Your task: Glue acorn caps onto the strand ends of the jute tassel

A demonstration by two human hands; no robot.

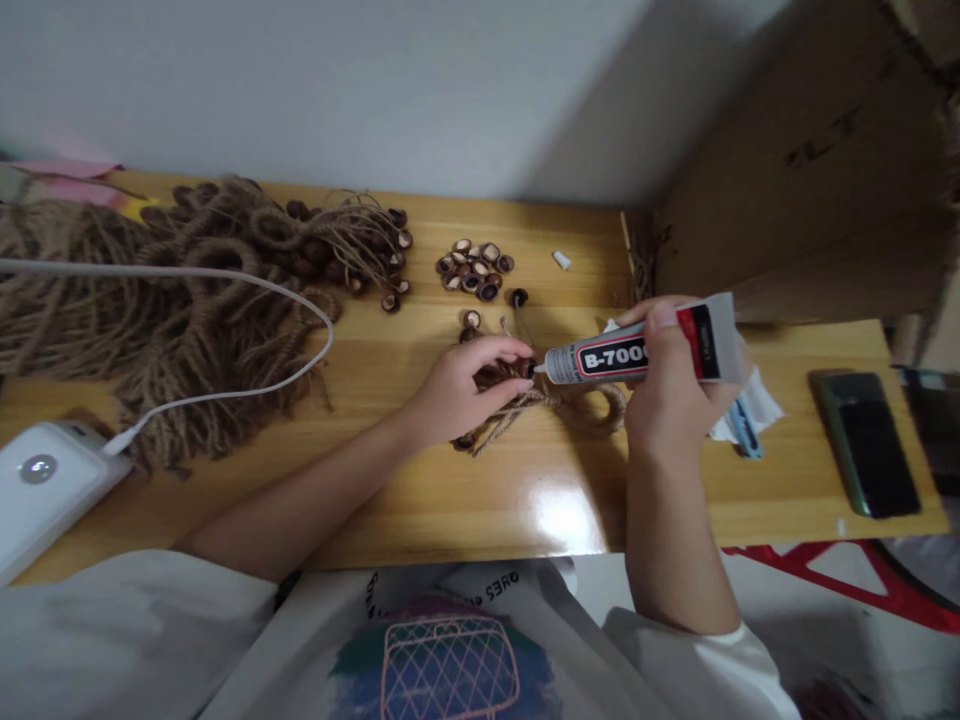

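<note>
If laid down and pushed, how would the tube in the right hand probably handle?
The tube probably wouldn't roll freely, since its far end is pressed wide and flat. That crimped shape also suggests walls that give when squeezed. Its slim nozzle might snag among the cords below.

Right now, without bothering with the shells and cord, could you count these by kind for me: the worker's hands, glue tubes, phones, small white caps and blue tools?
Left hand and right hand: 2
Glue tube: 1
Phone: 1
Small white cap: 1
Blue tool: 1
Total: 6
</note>
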